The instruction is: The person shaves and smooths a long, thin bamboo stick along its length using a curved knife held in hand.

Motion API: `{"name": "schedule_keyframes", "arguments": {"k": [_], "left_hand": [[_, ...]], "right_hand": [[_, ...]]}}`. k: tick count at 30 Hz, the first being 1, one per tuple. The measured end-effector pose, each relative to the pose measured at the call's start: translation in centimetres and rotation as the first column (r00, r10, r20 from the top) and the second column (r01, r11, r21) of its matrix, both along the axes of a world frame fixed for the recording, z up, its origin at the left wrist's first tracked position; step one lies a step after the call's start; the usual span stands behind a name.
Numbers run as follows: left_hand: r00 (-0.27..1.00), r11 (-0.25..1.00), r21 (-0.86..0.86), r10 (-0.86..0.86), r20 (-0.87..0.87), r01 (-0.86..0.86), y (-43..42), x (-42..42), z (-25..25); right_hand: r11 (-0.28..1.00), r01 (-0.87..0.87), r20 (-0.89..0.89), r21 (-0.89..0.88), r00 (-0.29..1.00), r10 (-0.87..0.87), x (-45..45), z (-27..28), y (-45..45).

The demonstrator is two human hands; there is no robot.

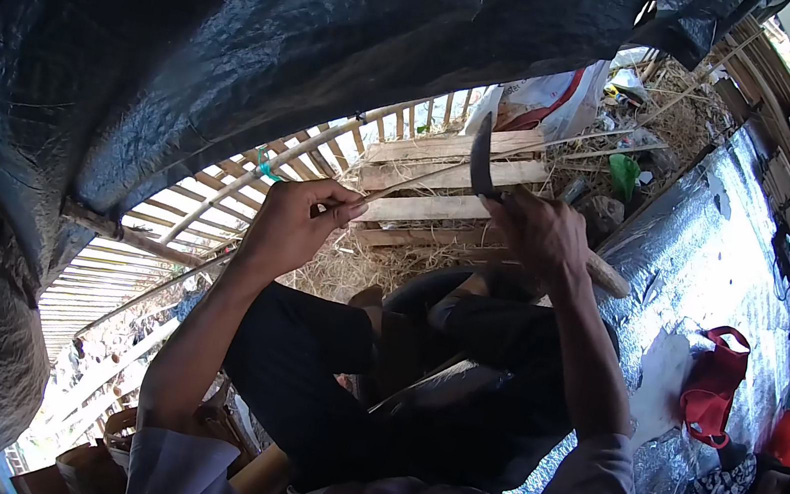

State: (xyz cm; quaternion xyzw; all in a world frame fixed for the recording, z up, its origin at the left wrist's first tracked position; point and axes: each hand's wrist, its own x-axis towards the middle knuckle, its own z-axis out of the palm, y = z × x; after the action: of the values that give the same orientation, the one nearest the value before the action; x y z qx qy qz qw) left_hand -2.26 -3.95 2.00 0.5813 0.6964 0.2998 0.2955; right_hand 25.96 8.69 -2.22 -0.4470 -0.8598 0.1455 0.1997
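My left hand (292,223) is closed, pinching the near end of a thin strip (415,179) that looks like split bamboo. The strip runs up and to the right, passing by the blade. My right hand (546,238) is wrapped around a curved knife (480,158), much like a sickle. Its dark blade points away from me, and the wooden handle (608,275) sticks out behind the hand. Whether the blade touches the strip I cannot tell. Both hands are above my bent legs, apart from each other.
Wooden slats (441,208) and dry straw lie ahead. A dark tarp (273,38) hangs over the left and top, beside a bamboo slat fence (221,192). At right is a silvery sheet (676,256) with a red strapped cloth item (713,388) on it.
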Motion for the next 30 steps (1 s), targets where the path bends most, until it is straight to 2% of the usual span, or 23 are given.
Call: {"name": "schedule_keyframes", "arguments": {"k": [3, 4, 5, 7, 8, 11, 12, 13, 15, 17, 19, 21, 22, 24, 25, 26, 27, 28, 30], "left_hand": [[0.998, 0.999, 0.01, -0.049, -0.047, 0.049, 0.1, 0.9, 0.1], [0.995, 0.992, -0.111, -0.067, -0.075, 0.058, 0.3, 1.7, 1.2], [0.995, 0.993, -0.107, -0.066, -0.072, 0.058, 0.2, 1.8, 1.0], [0.999, 0.997, -0.069, -0.022, -0.034, 0.02, -0.2, 1.6, 0.6], [0.999, 1.0, -0.028, -0.012, 0.041, 0.014, -0.2, 1.4, 0.2], [1.0, 1.0, 0.014, 0.017, 0.025, -0.017, -0.2, 0.5, 0.4], [0.996, 0.998, 0.061, 0.009, 0.088, -0.014, -0.1, 0.2, 0.3], [0.996, 0.998, 0.059, 0.012, 0.092, -0.018, -0.1, 0.4, 0.3], [1.0, 0.999, 0.032, 0.009, -0.007, -0.009, -0.2, 1.6, 0.8], [1.0, 0.999, 0.041, 0.009, 0.021, -0.009, -0.2, 1.3, 0.4], [0.997, 0.995, -0.077, 0.068, 0.045, -0.065, -0.5, 1.2, 0.5], [0.999, 0.999, -0.038, 0.036, 0.012, -0.035, 0.0, 1.0, 0.7], [0.999, 0.999, 0.039, 0.02, 0.036, -0.021, 0.2, 1.0, 0.7], [0.997, 0.987, 0.163, -0.021, 0.079, 0.008, 0.4, 0.8, 0.1], [0.996, 0.988, 0.157, -0.024, 0.082, 0.011, 0.3, 1.0, 0.0], [0.999, 0.995, 0.096, -0.004, 0.049, -0.001, 0.3, 1.5, 0.3], [1.0, 0.999, 0.042, 0.015, 0.013, -0.016, 0.5, 1.9, 0.7], [0.998, 0.995, 0.099, -0.024, 0.064, 0.017, 0.6, 1.2, 0.1], [0.998, 0.997, 0.079, -0.006, 0.065, 0.001, 0.5, 1.3, 0.4]], "right_hand": [[0.999, -0.016, 0.006, 0.043, 1.0, 0.016, 0.4, -0.3, -0.1], [0.98, -0.125, -0.057, 0.153, 0.989, 0.135, -0.2, -1.5, -0.7], [0.987, -0.116, -0.009, 0.111, 0.993, 0.118, -1.0, -2.4, -1.1], [0.99, -0.088, -0.049, 0.113, 0.994, 0.094, -1.4, -1.2, -1.3], [0.989, -0.091, -0.059, 0.118, 0.993, 0.098, -1.5, -0.6, -1.0], [0.986, -0.07, -0.129, 0.15, 0.988, 0.089, -0.3, 0.0, -0.1], [0.996, -0.028, -0.09, 0.085, 0.995, 0.035, 0.3, 0.1, 0.2], [1.0, 0.017, -0.046, 0.018, 0.999, -0.016, 0.5, 0.1, 0.4], [0.998, -0.011, -0.016, 0.057, 1.0, 0.012, 0.0, -0.4, -0.3], [0.995, -0.03, -0.086, 0.096, 0.996, 0.038, -0.7, -0.6, -0.4], [0.991, -0.038, -0.077, 0.132, 0.996, 0.048, -0.2, -0.3, -0.1], [0.996, -0.012, -0.091, 0.085, 0.996, 0.02, 0.4, -0.2, 0.5], [0.998, 0.048, -0.104, 0.032, 0.994, -0.045, 0.6, 0.5, 0.5], [0.997, 0.072, -0.066, 0.017, 0.995, -0.071, 1.1, 0.4, 1.1], [0.995, 0.1, -0.039, 0.006, 0.994, -0.099, 1.3, 0.5, 1.2], [0.999, 0.042, -0.014, 0.021, 0.999, -0.042, 0.8, 0.2, 0.3], [0.995, -0.044, -0.133, 0.085, 0.99, 0.055, 0.0, -0.6, -0.3], [0.989, -0.048, -0.111, 0.14, 0.992, 0.064, -0.1, -1.0, -0.2], [0.98, -0.05, -0.103, 0.193, 0.992, 0.071, -0.3, -0.6, 0.2]]}}
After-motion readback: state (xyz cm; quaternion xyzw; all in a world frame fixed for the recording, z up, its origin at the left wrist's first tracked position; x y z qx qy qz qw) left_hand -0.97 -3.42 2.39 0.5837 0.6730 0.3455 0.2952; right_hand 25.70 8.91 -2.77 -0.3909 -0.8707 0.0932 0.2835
